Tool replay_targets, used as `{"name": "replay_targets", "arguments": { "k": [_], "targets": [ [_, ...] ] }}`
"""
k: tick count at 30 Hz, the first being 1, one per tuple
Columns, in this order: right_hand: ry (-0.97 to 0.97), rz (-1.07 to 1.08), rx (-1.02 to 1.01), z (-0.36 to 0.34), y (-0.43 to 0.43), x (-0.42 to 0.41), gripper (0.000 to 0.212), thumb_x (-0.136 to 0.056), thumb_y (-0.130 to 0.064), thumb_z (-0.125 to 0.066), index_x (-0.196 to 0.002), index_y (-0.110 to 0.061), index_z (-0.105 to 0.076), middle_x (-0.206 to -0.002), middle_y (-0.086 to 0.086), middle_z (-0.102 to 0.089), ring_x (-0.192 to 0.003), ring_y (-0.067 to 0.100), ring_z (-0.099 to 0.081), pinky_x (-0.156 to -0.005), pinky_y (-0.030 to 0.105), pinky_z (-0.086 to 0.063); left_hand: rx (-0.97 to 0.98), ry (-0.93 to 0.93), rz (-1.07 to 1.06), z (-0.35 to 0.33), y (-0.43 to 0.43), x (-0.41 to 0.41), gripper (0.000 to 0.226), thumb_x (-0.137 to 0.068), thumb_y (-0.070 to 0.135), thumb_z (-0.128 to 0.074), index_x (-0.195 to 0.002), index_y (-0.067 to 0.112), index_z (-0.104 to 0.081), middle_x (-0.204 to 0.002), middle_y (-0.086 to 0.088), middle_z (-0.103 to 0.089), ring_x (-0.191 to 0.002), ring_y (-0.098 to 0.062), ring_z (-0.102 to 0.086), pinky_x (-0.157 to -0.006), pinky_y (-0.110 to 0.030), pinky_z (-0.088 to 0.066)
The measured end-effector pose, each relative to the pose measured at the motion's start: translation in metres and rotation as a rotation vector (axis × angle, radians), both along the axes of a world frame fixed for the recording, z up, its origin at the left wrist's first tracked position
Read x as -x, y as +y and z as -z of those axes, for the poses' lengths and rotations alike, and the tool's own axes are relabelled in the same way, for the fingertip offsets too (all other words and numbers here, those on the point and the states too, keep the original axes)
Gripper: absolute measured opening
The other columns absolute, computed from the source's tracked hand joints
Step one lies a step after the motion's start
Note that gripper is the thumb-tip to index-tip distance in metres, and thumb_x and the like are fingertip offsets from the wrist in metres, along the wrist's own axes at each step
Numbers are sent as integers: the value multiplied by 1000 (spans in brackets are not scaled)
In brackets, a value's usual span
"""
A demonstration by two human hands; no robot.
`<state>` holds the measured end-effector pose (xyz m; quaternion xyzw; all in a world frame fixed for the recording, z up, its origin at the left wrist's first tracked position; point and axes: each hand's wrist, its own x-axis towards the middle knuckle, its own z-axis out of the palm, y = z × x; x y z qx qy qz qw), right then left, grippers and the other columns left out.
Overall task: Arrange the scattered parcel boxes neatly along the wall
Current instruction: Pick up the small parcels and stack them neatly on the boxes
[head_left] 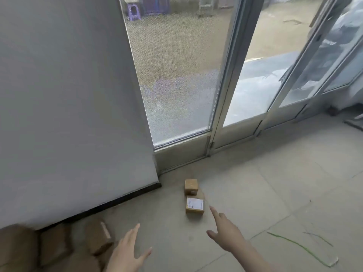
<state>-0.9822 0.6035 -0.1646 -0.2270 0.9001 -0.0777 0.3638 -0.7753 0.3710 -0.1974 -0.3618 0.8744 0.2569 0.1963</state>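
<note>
2 small parcel boxes are sitting out on the beige tiled floor (255, 193), clear of the pale grey wall (68, 114): a plain brown cardboard parcel box (191, 185) nr the glass door (176, 75), and just beside it a brown cardboard parcel box w/ white label (194, 206). Blurred brown cardboard boxes (55, 244), approx 3, are lying along the wall's base. Left hand (125, 252) is hovering flat, fingers straight, holding nothing. Right hand (225, 232) is reaching w/ fingers spread, forefinger pointing at the labelled box, not touching.
</note>
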Motion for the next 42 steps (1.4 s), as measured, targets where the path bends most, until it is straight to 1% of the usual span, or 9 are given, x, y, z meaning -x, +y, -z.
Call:
{"name": "replay_targets", "arguments": {
  "k": [2, 6, 8, 18, 25, 31, 36, 40, 42],
  "targets": [
    [-13, -25, 7, 20, -12, 40, 79, -91, -42, -49, -152, -30, -1, -134, 2, -42, -118, 22, -51, -84, 30, -43, -10, -48, -36, 29, -3, 24, 126, -40, 102, -13, -148, 39, -9, -151, 6, -32, -124, -21, -52, -97, -30, -47],
    [-35, -72, -14, 72, -34, 121, 77, -91, -39, -51, -151, -26, -6, -139, 3, -41, -123, 21, -47, -91, 31, -43, -30, -64, -32, 68, -8, 104, 102, -73, 76, -46, -151, 31, 1, -156, 5, -23, -142, -15, -28, -111, -27, -29],
    [-27, -102, -44, 106, -46, 160, 74, -92, -38, -50, -151, -25, -8, -137, 3, -43, -123, 22, -48, -91, 32, -44, -36, -64, -12, 101, -10, 148, 95, -83, 64, -50, -152, 28, 5, -157, 5, -19, -143, -17, -23, -112, -28, -26],
    [-87, -257, -63, 322, -95, 290, 75, -90, -36, -58, -150, -18, -15, -134, 10, -43, -119, 28, -48, -86, 33, -42, -152, -235, 28, 323, 27, 309, 85, -87, 37, -60, -152, 17, -9, -155, -4, -18, -140, -24, -24, -111, -34, -27],
    [44, -402, -57, 515, -145, 327, 98, -79, -43, -70, -151, -15, -8, -150, 16, -23, -136, 33, -25, -106, 44, -32, -32, -320, 247, 508, 36, 358, 90, -80, 20, -65, -150, 16, -9, -153, -9, -16, -135, -28, -26, -105, -37, -30],
    [136, -581, -98, 644, -187, 350, 123, -72, -47, -77, -151, -10, 8, -158, 17, -1, -146, 32, -3, -115, 51, -18, 120, -391, 617, 646, 29, 386, 109, -80, 14, -65, -149, 19, 19, -158, -14, 12, -146, -36, 7, -117, -45, -7],
    [171, -479, 104, 667, -188, 367, 114, -67, -50, -76, -150, -10, -8, -142, 17, -25, -129, 34, -26, -100, 43, -38, 128, -239, 541, 678, 26, 404, 104, -77, 12, -61, -151, 19, 12, -157, -16, 6, -144, -40, 9, -117, -52, -4],
    [130, -329, 46, 632, -176, 374, 109, -62, -34, -81, -147, -11, -16, -134, 16, -28, -127, 33, -25, -94, 43, -41, -18, -271, 494, 661, 34, 400, 103, -78, 15, -62, -151, 23, 10, -157, -17, 10, -144, -38, 13, -111, -49, -24],
    [122, -289, 9, 609, -168, 377, 107, -63, -33, -81, -146, -13, -17, -133, 14, -29, -128, 32, -24, -93, 42, -40, -40, -346, 471, 654, 45, 391, 103, -81, 20, -64, -151, 28, 11, -157, -19, 12, -145, -34, 9, -110, -47, -23]
  ]
}}
